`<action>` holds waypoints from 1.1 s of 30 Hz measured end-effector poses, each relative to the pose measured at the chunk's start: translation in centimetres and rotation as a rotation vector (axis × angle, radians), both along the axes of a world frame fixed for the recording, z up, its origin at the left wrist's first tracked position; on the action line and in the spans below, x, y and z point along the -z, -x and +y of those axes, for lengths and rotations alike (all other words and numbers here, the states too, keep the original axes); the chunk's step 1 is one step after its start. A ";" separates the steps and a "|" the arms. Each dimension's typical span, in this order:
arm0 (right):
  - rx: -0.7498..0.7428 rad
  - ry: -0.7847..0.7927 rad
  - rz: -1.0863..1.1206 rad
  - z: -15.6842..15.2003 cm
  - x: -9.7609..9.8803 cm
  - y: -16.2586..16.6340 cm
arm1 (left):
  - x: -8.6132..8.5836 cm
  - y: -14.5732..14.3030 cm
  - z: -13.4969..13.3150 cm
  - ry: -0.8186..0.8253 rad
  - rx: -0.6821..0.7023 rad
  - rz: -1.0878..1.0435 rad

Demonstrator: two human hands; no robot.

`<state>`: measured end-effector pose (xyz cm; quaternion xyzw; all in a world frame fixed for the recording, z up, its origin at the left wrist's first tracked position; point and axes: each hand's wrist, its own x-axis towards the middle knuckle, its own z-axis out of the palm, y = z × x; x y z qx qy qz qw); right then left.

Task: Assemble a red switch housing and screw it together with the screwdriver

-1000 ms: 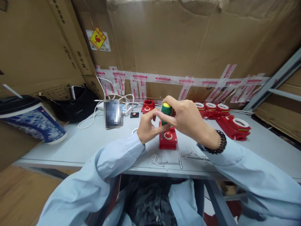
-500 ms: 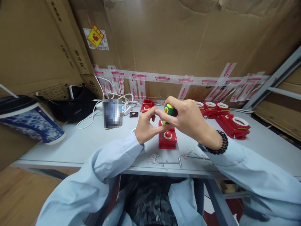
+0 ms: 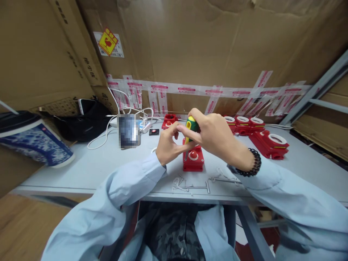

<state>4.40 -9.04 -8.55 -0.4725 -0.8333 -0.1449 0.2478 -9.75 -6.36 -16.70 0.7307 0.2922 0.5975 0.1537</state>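
My right hand [image 3: 214,134] is wrapped round the yellow-green handle of a screwdriver [image 3: 193,124], held nearly upright. Its metal shaft points down at the left side of a red box [image 3: 193,165] with a round red dome and a white ring on its face. My left hand [image 3: 170,143] is curled at the lower end of the handle, its thumb stretched across the screwdriver and its fingertips meeting those of my right hand. Both hands cover the far part of the box. Where exactly the tip touches is hard to make out.
Near the table edge lie a T-shaped metal rod [image 3: 199,187] and white scraps. Several red housings with white rings [image 3: 277,139] stand right. Behind are a small red part [image 3: 169,121] and a black square piece [image 3: 154,132]. Left are a phone [image 3: 129,131], cables and a cup [image 3: 40,141].
The screwdriver handle and my right hand have shifted slightly left and turned a little. My left hand stays almost in place, and the red box still stands beneath. The whole view has moved slightly.
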 end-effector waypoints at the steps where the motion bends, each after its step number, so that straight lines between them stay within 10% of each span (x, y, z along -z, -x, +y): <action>1: 0.012 -0.009 -0.007 -0.1 0.0 0.1 | 0.1 0.1 0.1 0.004 0.004 -0.008; 7: -0.276 0.098 0.088 -0.4 -0.8 -1.0 | -0.2 0.3 0.1 0.120 0.168 0.036; 14: -0.110 0.011 0.139 -0.1 0.3 -0.4 | 0.2 0.0 0.0 0.033 0.076 -0.003; 21: -0.319 0.119 0.179 -0.3 -0.3 -1.6 | -0.2 0.6 -0.1 0.083 0.149 0.071; 28: -0.120 0.026 0.230 0.2 1.2 -0.2 | -0.1 0.3 -0.2 0.043 0.124 -0.031; 33: -0.250 0.034 0.242 0.1 1.0 -0.5 | -0.1 0.6 0.1 0.079 0.159 -0.009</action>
